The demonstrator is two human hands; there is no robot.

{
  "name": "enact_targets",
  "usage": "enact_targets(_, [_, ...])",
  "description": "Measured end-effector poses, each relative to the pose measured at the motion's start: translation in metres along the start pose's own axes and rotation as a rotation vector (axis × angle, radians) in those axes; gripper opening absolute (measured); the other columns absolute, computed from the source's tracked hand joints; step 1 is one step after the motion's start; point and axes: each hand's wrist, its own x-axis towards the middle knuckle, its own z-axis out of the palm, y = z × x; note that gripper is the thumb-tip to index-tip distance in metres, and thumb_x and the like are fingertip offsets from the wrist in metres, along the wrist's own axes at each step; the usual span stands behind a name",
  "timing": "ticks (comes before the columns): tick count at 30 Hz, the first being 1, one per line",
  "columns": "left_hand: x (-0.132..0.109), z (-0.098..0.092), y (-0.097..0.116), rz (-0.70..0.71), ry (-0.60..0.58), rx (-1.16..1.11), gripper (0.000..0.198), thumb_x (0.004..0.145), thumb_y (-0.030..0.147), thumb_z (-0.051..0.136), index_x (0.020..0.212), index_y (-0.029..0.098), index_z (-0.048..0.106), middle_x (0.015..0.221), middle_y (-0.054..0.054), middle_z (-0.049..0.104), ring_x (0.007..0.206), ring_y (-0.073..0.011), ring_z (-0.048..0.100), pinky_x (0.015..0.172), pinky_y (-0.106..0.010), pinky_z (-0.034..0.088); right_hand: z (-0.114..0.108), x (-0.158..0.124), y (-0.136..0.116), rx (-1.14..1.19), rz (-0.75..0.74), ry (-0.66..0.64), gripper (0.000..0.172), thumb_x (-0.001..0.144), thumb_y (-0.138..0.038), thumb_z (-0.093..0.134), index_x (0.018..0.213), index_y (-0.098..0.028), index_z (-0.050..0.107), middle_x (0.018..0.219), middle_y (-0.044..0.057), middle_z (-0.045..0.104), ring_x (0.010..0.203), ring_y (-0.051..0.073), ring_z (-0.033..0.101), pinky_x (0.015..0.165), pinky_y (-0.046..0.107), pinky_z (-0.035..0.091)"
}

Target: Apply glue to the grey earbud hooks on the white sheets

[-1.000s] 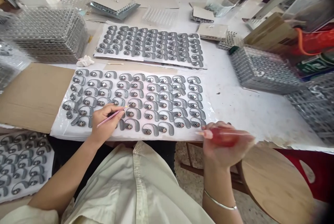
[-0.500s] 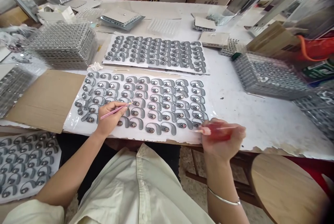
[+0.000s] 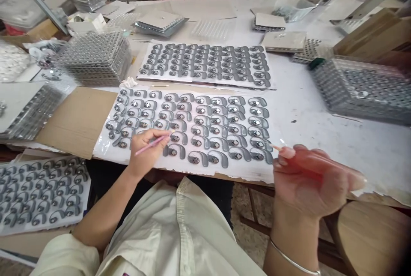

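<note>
My left hand [image 3: 146,149] is closed on a thin pink stick [image 3: 152,144] whose tip rests among grey hook-shaped parts [image 3: 205,132] laid in rows on a white sheet [image 3: 244,172]. My right hand [image 3: 310,179], blurred by motion, is closed round a red pen-like tool [image 3: 308,163] at the sheet's right front corner, its pale tip near the last row of parts. A second sheet [image 3: 146,76] with several rows of the same grey parts [image 3: 205,61] lies behind the first.
Stacks of clear trays [image 3: 96,57] stand at the left and more trays [image 3: 362,89] at the right. Brown cardboard [image 3: 75,124] lies left of the sheet. Another sheet of grey parts [image 3: 38,192] sits low at the left. A wooden stool [image 3: 375,237] is at the lower right.
The view has shifted left and down. My right hand has risen and moved right, closer to the camera. My left hand keeps the stick on the same parts.
</note>
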Motion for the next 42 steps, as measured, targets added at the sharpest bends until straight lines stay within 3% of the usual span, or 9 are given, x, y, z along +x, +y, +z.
enact_targets(3, [-0.022, 0.02, 0.009, 0.362, -0.143, 0.027, 0.014, 0.079, 0.01, 0.066, 0.091, 0.016, 0.067, 0.087, -0.007, 0.074, 0.076, -0.0162, 0.069, 0.073, -0.03, 0.055, 0.01, -0.008, 0.01, 0.015, 0.044, -0.053, 0.038, 0.06, -0.044, 0.081, 0.088, -0.023, 0.068, 0.087, 0.002, 0.06, 0.067, 0.014, 0.058, 0.047, 0.023, 0.046])
enact_targets(5, [-0.037, 0.034, 0.012, 0.542, -0.211, 0.038, 0.022, 0.078, 0.003, 0.064, 0.096, 0.015, 0.063, 0.089, -0.008, 0.073, 0.075, -0.0164, 0.068, 0.074, -0.033, 0.052, 0.016, -0.012, 0.019, -0.005, 0.079, -0.059, 0.044, 0.062, -0.052, 0.079, 0.092, -0.023, 0.066, 0.089, 0.002, 0.058, 0.064, 0.013, 0.057, 0.047, 0.024, 0.045])
enact_targets(9, [-0.053, 0.054, 0.013, 0.673, -0.26, 0.118, 0.024, 0.078, -0.001, 0.059, 0.098, 0.014, 0.058, 0.092, -0.01, 0.072, 0.074, -0.0169, 0.065, 0.068, -0.034, 0.048, 0.026, -0.017, 0.032, -0.112, -0.051, -0.081, 0.049, 0.065, -0.065, 0.071, 0.084, -0.02, 0.065, 0.086, 0.003, 0.055, 0.065, 0.014, 0.054, 0.049, 0.026, 0.044])
enact_targets(13, [-0.053, 0.063, 0.013, 0.727, -0.264, 0.204, 0.021, 0.082, 0.002, 0.053, 0.099, 0.013, 0.057, 0.09, -0.011, 0.071, 0.074, -0.0179, 0.064, 0.065, -0.034, 0.047, 0.039, -0.019, 0.039, -0.181, -0.261, -0.124, 0.042, 0.072, -0.062, 0.066, 0.077, -0.02, 0.063, 0.073, 0.003, 0.054, 0.069, 0.017, 0.054, 0.059, 0.03, 0.043])
enact_targets(18, [-0.049, 0.067, 0.017, 0.766, -0.239, 0.29, 0.017, 0.083, 0.0, 0.05, 0.092, 0.01, 0.059, 0.084, -0.01, 0.07, 0.069, -0.0166, 0.06, 0.061, -0.032, 0.045, 0.048, -0.02, 0.04, -0.327, -0.453, -0.221, 0.029, 0.078, -0.052, 0.063, 0.076, -0.023, 0.063, 0.066, 0.001, 0.055, 0.061, 0.018, 0.051, 0.056, 0.033, 0.039])
enact_targets(25, [-0.052, 0.069, 0.024, 0.802, -0.265, 0.421, 0.019, 0.088, 0.002, 0.044, 0.084, 0.009, 0.061, 0.074, -0.009, 0.066, 0.062, -0.0165, 0.054, 0.058, -0.033, 0.04, 0.044, -0.019, 0.042, -0.515, -0.519, -0.404, 0.018, 0.078, -0.04, 0.065, 0.077, -0.022, 0.064, 0.067, 0.002, 0.058, 0.059, 0.018, 0.052, 0.055, 0.034, 0.039])
enact_targets(42, [-0.057, 0.074, 0.022, 0.785, -0.232, 0.488, 0.014, 0.086, 0.004, 0.05, 0.08, 0.01, 0.061, 0.074, -0.009, 0.066, 0.061, -0.0166, 0.051, 0.06, -0.033, 0.041, 0.043, -0.02, 0.045, -0.582, -0.558, -0.417, 0.014, 0.078, -0.035, 0.066, 0.073, -0.021, 0.063, 0.066, 0.002, 0.059, 0.057, 0.018, 0.052, 0.056, 0.036, 0.042])
